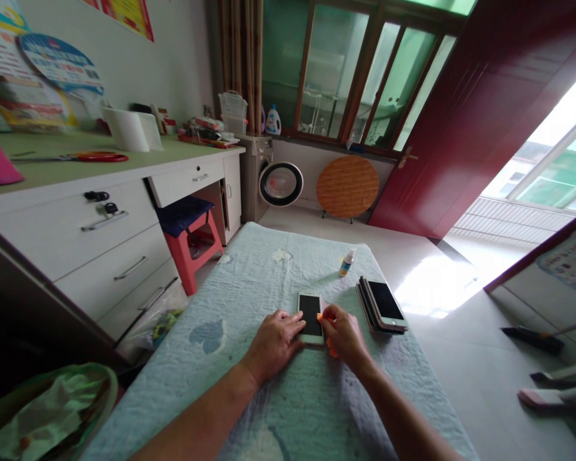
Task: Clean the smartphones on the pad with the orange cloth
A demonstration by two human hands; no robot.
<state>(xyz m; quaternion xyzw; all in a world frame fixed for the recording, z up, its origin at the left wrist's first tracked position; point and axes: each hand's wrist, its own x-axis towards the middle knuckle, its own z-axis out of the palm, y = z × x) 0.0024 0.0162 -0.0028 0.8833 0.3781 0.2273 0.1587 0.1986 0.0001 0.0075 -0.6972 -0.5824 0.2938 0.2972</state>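
A white smartphone (pixel 310 307) with a dark screen lies face up on the light blue quilted cover (pixel 254 282). My left hand (pixel 277 339) rests at its left edge, fingers stretched out and fingertips touching the phone. On the other side, my right hand (pixel 341 333) pinches an orange cloth (pixel 332 349) against the phone's right edge; part of the cloth hangs below the fingers. To the right of that hand lies a stack of phones or tablets, a white one (pixel 386 304) on top. A small spray bottle (pixel 346 262) stands beyond them.
A desk with white drawers (pixel 119 256) runs along the left, with scissors (pixel 98 157) and a paper roll (pixel 131 129) on it. A red stool (pixel 191 250) stands by it. A waste basket (pixel 107 397) is at the lower left. The cover's right edge drops to the tiled floor.
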